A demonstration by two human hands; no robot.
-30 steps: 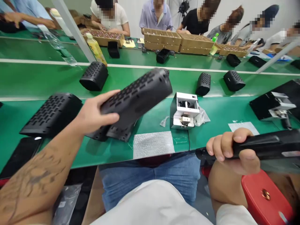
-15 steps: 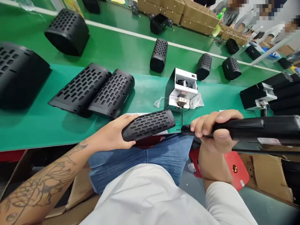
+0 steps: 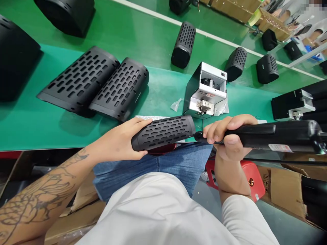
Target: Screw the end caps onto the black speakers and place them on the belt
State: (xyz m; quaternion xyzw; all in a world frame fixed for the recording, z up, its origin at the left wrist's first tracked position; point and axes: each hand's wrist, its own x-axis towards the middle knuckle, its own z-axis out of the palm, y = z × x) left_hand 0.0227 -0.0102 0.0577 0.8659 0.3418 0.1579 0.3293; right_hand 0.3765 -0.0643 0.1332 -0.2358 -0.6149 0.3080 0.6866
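Note:
My left hand (image 3: 120, 141) is wrapped round the left end of a black perforated speaker shell (image 3: 163, 132), held level at the near edge of the green bench (image 3: 38, 126) above my lap. In my right hand (image 3: 227, 137) I grip a long black electric screwdriver (image 3: 270, 136) lying sideways, its tip touching the right end of the shell. A small white screw feeder box (image 3: 206, 90) stands on the bench just behind both hands.
Two larger perforated black shells (image 3: 99, 85) lie side by side on the bench to the left. More black shells (image 3: 184, 44) sit on the belt behind. A black fixture (image 3: 293, 103) is at the right. A red stool (image 3: 249, 180) and cardboard boxes (image 3: 286, 183) are below.
The shell came down from over the bench to the near edge. The screwdriver moved left until its tip met the shell's end. My view tilted down and right.

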